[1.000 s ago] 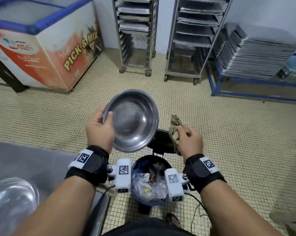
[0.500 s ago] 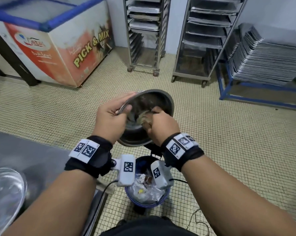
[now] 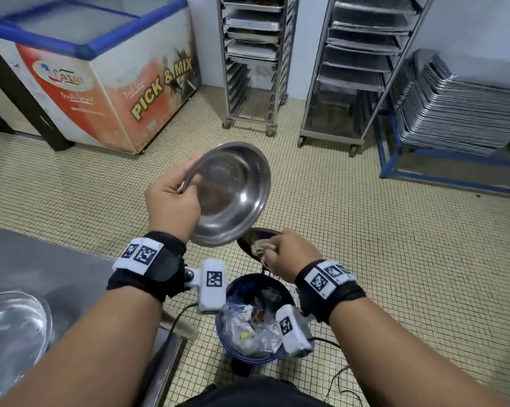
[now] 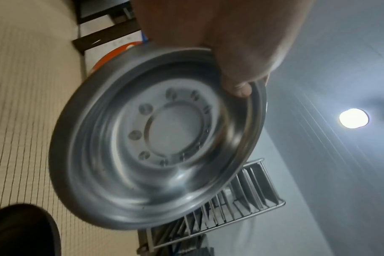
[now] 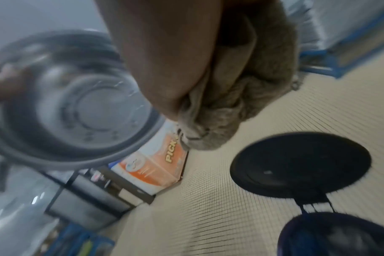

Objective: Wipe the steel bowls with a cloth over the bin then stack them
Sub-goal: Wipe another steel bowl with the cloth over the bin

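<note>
One steel bowl (image 3: 231,195) held tilted above the floor, at 11 o'clock from the open bin (image 3: 227,343). Left hand (image 3: 171,201) grips its rim, thumb inside, fingers behind. Right hand (image 3: 289,255), at 5 o'clock from the bowl and apart from it, clenches a bunched tan cloth (image 3: 261,246) over the bin's raised black lid (image 5: 300,166). Second bowl (image 3: 11,339) sits on the steel counter (image 3: 42,259) at 8 o'clock.

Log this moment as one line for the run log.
left hand: holds steel bowl | right hand: grips cloth, off bowl | bin: open below
</note>
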A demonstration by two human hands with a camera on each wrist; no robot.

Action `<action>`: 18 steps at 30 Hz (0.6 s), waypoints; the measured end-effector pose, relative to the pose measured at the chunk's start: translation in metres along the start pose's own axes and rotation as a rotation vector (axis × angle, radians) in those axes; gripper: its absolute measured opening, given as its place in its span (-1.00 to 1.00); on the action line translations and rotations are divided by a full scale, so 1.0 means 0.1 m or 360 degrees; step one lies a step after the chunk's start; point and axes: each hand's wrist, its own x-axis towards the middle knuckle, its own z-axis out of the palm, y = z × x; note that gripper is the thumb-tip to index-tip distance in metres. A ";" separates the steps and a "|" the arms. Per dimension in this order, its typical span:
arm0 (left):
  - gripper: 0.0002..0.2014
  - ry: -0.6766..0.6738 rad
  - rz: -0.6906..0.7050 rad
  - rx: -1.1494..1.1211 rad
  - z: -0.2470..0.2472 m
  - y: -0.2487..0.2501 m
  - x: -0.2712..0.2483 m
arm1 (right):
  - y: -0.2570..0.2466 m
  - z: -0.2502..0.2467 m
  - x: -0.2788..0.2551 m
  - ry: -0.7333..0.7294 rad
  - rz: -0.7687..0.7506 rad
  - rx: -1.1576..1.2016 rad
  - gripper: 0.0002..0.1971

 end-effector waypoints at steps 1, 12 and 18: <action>-0.58 0.0024 -0.0032 -0.0022 -0.03 -0.03 0.03 | 0.06 0.03 -0.01 0.0062 0.0088 0.0214 -0.75; -0.32 -0.0272 -0.0515 -0.0254 -0.13 -0.03 -0.07 | 0.02 -0.01 -0.16 0.0272 0.0415 0.1850 -0.76; -0.35 -0.1254 -0.0048 0.0574 -0.33 0.11 -0.05 | 0.16 -0.19 -0.15 0.0315 0.0527 0.2096 -0.72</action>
